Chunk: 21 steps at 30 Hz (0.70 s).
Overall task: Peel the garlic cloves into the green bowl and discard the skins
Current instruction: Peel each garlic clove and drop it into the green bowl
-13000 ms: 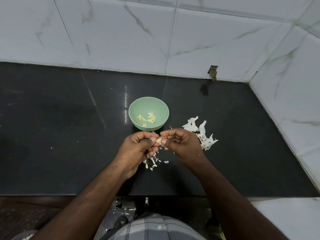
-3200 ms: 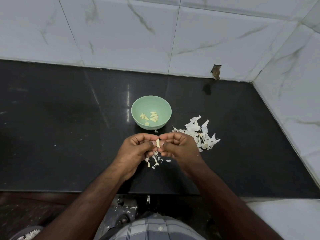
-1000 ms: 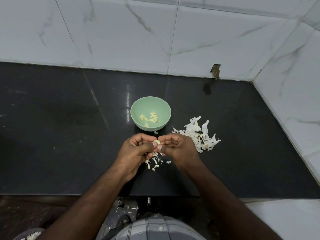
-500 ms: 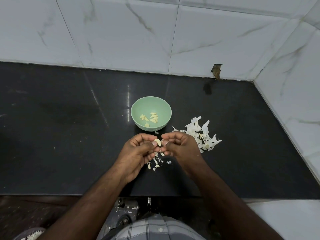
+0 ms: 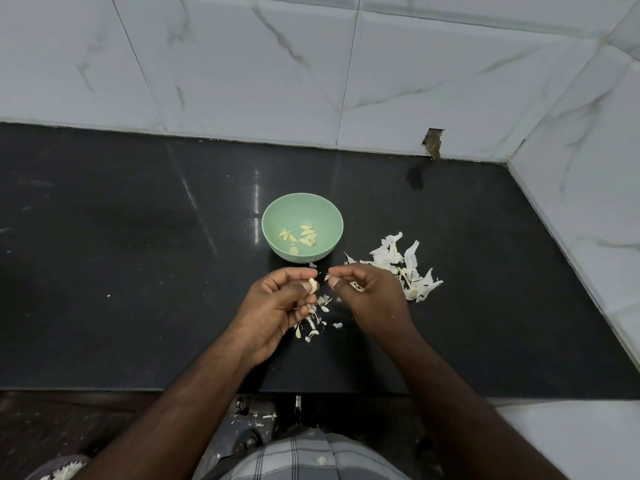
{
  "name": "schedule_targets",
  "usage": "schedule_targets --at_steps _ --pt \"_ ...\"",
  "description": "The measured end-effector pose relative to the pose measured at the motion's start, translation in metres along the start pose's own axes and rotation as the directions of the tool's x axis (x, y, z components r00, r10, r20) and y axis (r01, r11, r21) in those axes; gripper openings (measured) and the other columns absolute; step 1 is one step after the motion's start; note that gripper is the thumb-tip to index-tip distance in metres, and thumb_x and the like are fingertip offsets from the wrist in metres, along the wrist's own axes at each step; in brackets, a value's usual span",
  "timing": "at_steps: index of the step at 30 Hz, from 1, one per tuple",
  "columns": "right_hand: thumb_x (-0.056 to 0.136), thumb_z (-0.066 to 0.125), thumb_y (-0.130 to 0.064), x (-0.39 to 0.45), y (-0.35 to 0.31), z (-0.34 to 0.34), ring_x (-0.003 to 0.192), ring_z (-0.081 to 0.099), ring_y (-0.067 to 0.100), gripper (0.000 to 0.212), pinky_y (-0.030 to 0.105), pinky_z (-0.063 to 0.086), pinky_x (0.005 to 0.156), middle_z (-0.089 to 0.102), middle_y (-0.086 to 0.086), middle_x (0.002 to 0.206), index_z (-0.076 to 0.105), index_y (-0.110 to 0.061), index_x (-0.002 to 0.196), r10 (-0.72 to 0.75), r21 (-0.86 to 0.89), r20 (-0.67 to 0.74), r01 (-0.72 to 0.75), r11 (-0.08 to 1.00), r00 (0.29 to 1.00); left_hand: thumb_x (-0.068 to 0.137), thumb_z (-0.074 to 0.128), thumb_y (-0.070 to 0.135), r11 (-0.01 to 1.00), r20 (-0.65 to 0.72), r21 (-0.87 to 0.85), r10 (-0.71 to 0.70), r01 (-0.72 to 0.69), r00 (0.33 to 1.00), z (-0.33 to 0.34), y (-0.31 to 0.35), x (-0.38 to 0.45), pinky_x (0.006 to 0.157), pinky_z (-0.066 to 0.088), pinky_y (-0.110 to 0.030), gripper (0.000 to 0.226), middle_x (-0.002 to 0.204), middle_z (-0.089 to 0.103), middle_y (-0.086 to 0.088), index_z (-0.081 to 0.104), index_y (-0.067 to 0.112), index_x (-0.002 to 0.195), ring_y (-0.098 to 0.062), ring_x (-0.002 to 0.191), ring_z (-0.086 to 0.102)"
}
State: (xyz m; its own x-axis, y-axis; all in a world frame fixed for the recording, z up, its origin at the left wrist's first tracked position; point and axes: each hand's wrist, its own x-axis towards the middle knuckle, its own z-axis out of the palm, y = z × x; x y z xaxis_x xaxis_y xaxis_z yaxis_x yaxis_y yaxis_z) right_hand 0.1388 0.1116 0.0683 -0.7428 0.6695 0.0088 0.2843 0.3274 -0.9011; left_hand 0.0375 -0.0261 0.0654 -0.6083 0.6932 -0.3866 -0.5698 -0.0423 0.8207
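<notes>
We see two bare hands working over a black countertop [image 5: 104, 271] that meets white marble-look wall tiles [image 5: 242, 81] at its far edge and right edge. The left hand [image 5: 277, 306] pinches a pale garlic clove [image 5: 312, 285] between the thumb and the curled fingers, so this hand is closed around the clove. The right hand [image 5: 367, 292] is just beside it, a little apart, with its fingers curled and the thumb tip meeting the forefinger; a small bit of skin [image 5: 356, 286] shows inside the curled fingers, and we cannot tell how firmly it is held.

The green bowl [image 5: 302, 206] stands near the middle of the countertop, just beyond the two hands. Inside it lie several peeled cloves [image 5: 303, 235], yellowish, on the bottom of the bowl.

A pile of white papery skins [image 5: 405, 268] lies on the countertop on the right of the bowl, touching the far side of the right hand. A smaller scatter of skin scraps [image 5: 317, 320] lies below and between the hands, closer to the near edge.

At the far right corner the wall tile has a small broken notch [image 5: 433, 142] at the countertop line. Below the near edge we see a checked cloth [image 5: 304, 459] on the person's body.
</notes>
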Motion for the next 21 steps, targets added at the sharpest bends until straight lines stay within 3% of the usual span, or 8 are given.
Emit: schedule_targets --at_steps 4,7,11,13,21 --pt "0.085 0.069 -0.002 0.0 -0.001 0.0 0.104 0.062 -0.003 0.033 0.012 0.044 0.089 0.07 -0.019 0.103 0.076 -0.028 0.106 -0.104 -0.039 0.065 0.107 0.994 0.992 0.093 0.063 -0.002 1.0 -0.006 0.024 0.006 -0.006 1.0 0.001 -0.001 0.0 0.058 0.05 -0.017 0.018 0.083 0.07 -0.007 0.068 0.004 0.109 -0.009 0.067 0.062" --pt "0.087 0.072 -0.008 -0.001 -0.003 0.002 0.1 0.065 0.005 0.033 0.024 0.052 0.091 0.07 -0.01 0.106 0.073 -0.024 0.116 -0.092 0.062 0.181 0.082 0.995 0.979 0.092 0.064 0.0 0.999 0.001 0.035 0.006 -0.006 1.0 0.001 -0.002 0.001 0.056 0.05 -0.017 0.015 0.079 0.068 -0.009 0.065 0.002 0.107 -0.01 0.063 0.062" --pt "0.088 0.071 -0.003 -0.001 -0.009 0.003 0.077 0.067 -0.001 0.024 0.016 0.05 0.073 0.073 -0.014 0.081 0.076 -0.026 0.095 -0.08 0.125 0.198 0.056 0.991 0.977 0.094 0.063 0.004 0.998 0.0 0.052 0.022 -0.022 1.0 0.001 -0.002 0.0 0.054 0.05 -0.017 0.009 0.076 0.07 -0.01 0.065 0.002 0.102 -0.01 0.061 0.061" --pt "0.086 0.073 -0.003 -0.001 -0.01 0.002 0.07 0.065 -0.004 0.017 0.012 0.048 0.068 0.072 -0.015 0.073 0.076 -0.018 0.092 -0.054 0.162 0.182 0.025 0.986 0.982 0.094 0.064 0.006 0.998 -0.01 0.059 0.027 -0.026 1.0 0.001 -0.001 0.0 0.055 0.05 -0.017 0.008 0.077 0.07 -0.01 0.067 0.003 0.1 -0.01 0.061 0.062" --pt "0.08 0.077 0.001 -0.002 -0.01 0.0 0.062 0.063 -0.001 0.013 0.014 0.048 0.061 0.07 -0.007 0.069 0.076 -0.006 0.091 -0.012 0.172 0.182 -0.02 0.985 0.983 0.088 0.07 -0.002 0.996 -0.028 0.079 0.043 -0.041 0.999 0.0 0.0 0.001 0.057 0.05 -0.017 0.016 0.082 0.07 -0.014 0.071 0.005 0.102 -0.014 0.069 0.064"
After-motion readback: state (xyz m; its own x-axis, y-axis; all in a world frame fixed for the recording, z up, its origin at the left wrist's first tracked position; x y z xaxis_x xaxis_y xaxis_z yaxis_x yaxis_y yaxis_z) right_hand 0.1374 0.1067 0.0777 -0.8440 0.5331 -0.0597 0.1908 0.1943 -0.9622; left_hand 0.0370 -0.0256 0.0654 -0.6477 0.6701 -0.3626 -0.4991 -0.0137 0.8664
